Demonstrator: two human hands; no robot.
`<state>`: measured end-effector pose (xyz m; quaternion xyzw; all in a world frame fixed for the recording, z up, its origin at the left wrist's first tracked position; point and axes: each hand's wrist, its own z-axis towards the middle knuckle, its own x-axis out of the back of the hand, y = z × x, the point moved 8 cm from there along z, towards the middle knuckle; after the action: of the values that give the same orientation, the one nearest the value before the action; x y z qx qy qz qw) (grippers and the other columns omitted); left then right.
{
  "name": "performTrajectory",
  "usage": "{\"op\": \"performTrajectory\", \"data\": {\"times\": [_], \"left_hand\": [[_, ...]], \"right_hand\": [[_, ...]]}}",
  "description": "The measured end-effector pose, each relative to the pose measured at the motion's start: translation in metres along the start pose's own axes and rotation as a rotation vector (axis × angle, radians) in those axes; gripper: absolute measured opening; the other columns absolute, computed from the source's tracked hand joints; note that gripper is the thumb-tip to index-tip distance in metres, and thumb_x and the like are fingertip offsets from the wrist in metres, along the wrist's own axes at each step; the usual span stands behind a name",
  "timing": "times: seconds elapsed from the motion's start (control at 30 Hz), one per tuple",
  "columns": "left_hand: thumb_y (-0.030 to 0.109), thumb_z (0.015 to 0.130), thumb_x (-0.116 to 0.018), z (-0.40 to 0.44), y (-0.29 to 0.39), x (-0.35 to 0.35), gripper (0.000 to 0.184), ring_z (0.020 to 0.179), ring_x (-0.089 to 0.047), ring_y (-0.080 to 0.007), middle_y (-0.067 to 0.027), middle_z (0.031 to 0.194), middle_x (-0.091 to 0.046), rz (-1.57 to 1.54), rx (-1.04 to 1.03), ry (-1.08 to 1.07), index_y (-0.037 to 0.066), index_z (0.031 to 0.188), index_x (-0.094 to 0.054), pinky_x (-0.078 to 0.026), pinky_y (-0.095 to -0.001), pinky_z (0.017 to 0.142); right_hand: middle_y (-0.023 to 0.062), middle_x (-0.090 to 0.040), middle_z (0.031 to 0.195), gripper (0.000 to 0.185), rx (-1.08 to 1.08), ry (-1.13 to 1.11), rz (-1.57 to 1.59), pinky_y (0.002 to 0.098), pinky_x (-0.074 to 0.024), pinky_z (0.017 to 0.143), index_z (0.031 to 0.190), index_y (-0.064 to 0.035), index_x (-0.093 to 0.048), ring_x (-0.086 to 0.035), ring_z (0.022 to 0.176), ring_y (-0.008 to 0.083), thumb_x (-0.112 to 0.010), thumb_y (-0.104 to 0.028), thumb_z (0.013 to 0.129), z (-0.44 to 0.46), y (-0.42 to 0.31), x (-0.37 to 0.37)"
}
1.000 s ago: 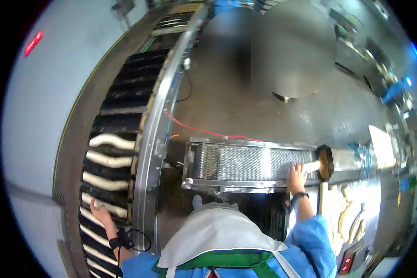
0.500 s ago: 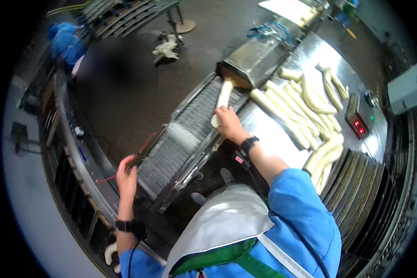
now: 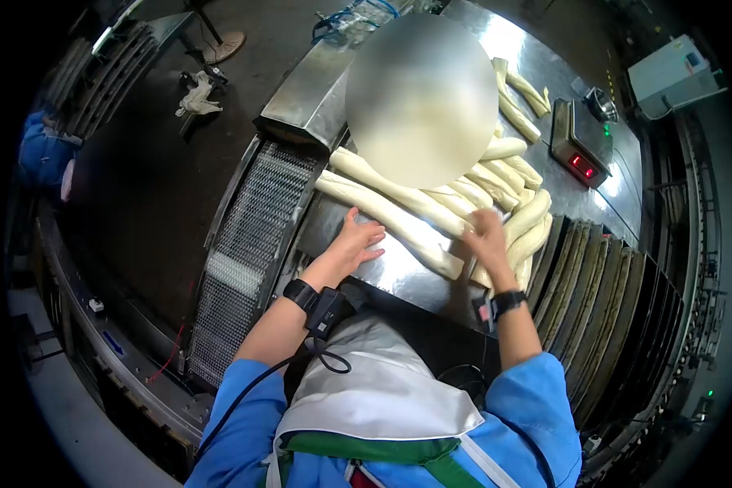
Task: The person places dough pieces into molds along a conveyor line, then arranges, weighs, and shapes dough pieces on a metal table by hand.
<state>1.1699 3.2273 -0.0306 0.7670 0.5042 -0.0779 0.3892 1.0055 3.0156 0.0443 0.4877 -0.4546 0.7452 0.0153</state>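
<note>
Long pale dough rolls (image 3: pixel 394 221) lie side by side on the metal table (image 3: pixel 394 272). My left hand (image 3: pixel 356 241) is at the near side of the closest roll, its fingers spread and nothing held. At the right-hand ends of the long rolls is my right hand (image 3: pixel 486 236), slightly blurred; whether its fingers grip a roll cannot be made out. More rolls (image 3: pixel 529 224) are heaped just right of that hand. A round blurred patch covers part of the rolls beyond.
A mesh conveyor (image 3: pixel 256 220) runs at the left from under a metal housing (image 3: pixel 309 93). A scale (image 3: pixel 581 142) with red digits stands at the right rear. Dark trays (image 3: pixel 594 301) are stacked at the right. Part of a person in blue (image 3: pixel 45 154) shows at the far left.
The view has turned to the right, toward the table. My right hand has left the roll on the conveyor and is over the table rolls; my left hand has also moved to the table.
</note>
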Motion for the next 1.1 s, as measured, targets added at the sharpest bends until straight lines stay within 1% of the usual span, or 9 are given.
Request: {"op": "performTrajectory", "data": {"times": [0.07, 0.27, 0.37, 0.47, 0.53, 0.6, 0.67, 0.8, 1.1], "left_hand": [[0.008, 0.083, -0.060, 0.005, -0.007, -0.007, 0.092, 0.110, -0.047, -0.0273, -0.0148, 0.133, -0.034, -0.028, 0.006, -0.029, 0.022, 0.142, 0.009, -0.043, -0.0484, 0.089], [0.007, 0.087, -0.053, -0.005, -0.021, -0.020, 0.090, 0.120, -0.041, -0.0301, -0.0141, 0.139, -0.030, -0.067, 0.026, -0.106, 0.028, 0.141, 0.015, -0.041, -0.0502, 0.089], [0.009, 0.087, -0.053, 0.003, -0.037, -0.012, 0.089, 0.120, -0.040, -0.0281, -0.0115, 0.138, -0.031, -0.098, 0.078, -0.096, 0.032, 0.141, 0.013, -0.039, -0.0520, 0.090], [0.009, 0.087, -0.054, -0.003, -0.023, -0.014, 0.087, 0.120, -0.040, -0.0251, -0.0104, 0.137, -0.032, -0.034, 0.023, -0.067, 0.029, 0.143, 0.009, -0.037, -0.0521, 0.091], [0.012, 0.087, -0.054, -0.009, -0.016, -0.002, 0.083, 0.118, -0.042, -0.0230, -0.0095, 0.134, -0.037, -0.005, -0.019, -0.017, 0.021, 0.144, 0.006, -0.038, -0.0494, 0.091], [0.014, 0.089, -0.054, -0.008, -0.011, 0.011, 0.082, 0.115, -0.046, -0.0225, -0.0081, 0.129, -0.043, -0.106, -0.066, -0.028, 0.014, 0.144, 0.008, -0.038, -0.0460, 0.092], [0.016, 0.090, -0.053, -0.006, -0.013, 0.019, 0.076, 0.113, -0.048, -0.0211, -0.0080, 0.126, -0.046, -0.169, -0.105, 0.000, 0.007, 0.143, -0.001, -0.039, -0.0409, 0.093], [0.013, 0.089, -0.053, -0.014, -0.002, 0.007, 0.052, 0.113, -0.050, -0.0189, -0.0102, 0.127, -0.046, -0.243, -0.273, -0.157, 0.003, 0.135, -0.030, -0.041, -0.0351, 0.094], [0.010, 0.071, -0.069, -0.074, -0.011, 0.067, 0.045, 0.096, -0.059, -0.0224, -0.0136, 0.104, -0.059, -0.314, -0.269, -0.093, -0.003, 0.111, -0.055, -0.048, -0.0340, 0.085]], "right_hand": [[0.0202, -0.053, 0.105, 0.037, 0.102, 0.216, -0.356, 0.0414, -0.0392, 0.089, 0.098, 0.0009, -0.058, -0.048, 0.102, 0.0355, -0.064, -0.023, 0.071, 0.035, 0.013, 0.032], [0.0210, -0.060, 0.098, 0.054, -0.315, 0.083, -0.643, 0.0410, -0.0419, 0.084, 0.094, 0.0001, -0.058, -0.055, 0.098, 0.0342, -0.058, -0.048, 0.069, 0.086, 0.021, 0.018], [0.0230, -0.062, 0.080, 0.053, -0.331, -0.166, -0.326, 0.0422, -0.0451, 0.071, 0.092, 0.0009, -0.058, -0.060, 0.078, 0.0372, -0.057, -0.047, 0.070, 0.071, 0.040, -0.019], [0.0148, -0.062, 0.071, 0.042, -0.178, -0.427, -0.103, 0.0322, -0.0466, 0.064, 0.081, 0.0027, -0.063, -0.059, 0.068, 0.0234, -0.069, -0.036, 0.067, 0.049, 0.025, -0.043], [0.0081, -0.061, 0.069, 0.033, -0.388, -0.500, 0.099, 0.0266, -0.0453, 0.060, 0.077, 0.0018, -0.064, -0.056, 0.064, 0.0147, -0.071, -0.029, 0.069, 0.052, 0.049, -0.041], [0.0086, -0.064, 0.088, 0.029, -0.494, -0.119, 0.845, 0.0275, -0.0485, 0.068, 0.101, 0.0018, -0.061, -0.059, 0.074, 0.0150, -0.063, -0.017, 0.079, 0.077, 0.079, -0.046], [0.0098, -0.063, 0.098, 0.032, -0.630, -0.236, 1.246, 0.0320, -0.0487, 0.078, 0.109, 0.0018, -0.056, -0.060, 0.083, 0.0189, -0.058, -0.015, 0.082, 0.086, 0.062, -0.086], [0.0091, -0.062, 0.100, 0.041, -0.986, -0.674, 1.043, 0.0376, -0.0494, 0.081, 0.110, -0.0044, -0.055, -0.060, 0.088, 0.0231, -0.060, -0.033, 0.081, 0.057, 0.007, -0.141], [0.0144, -0.058, 0.109, 0.033, -0.945, -0.939, 1.087, 0.0479, -0.0465, 0.090, 0.108, -0.0068, -0.054, -0.056, 0.103, 0.0304, -0.052, -0.029, 0.084, -0.033, -0.060, -0.183]]}}
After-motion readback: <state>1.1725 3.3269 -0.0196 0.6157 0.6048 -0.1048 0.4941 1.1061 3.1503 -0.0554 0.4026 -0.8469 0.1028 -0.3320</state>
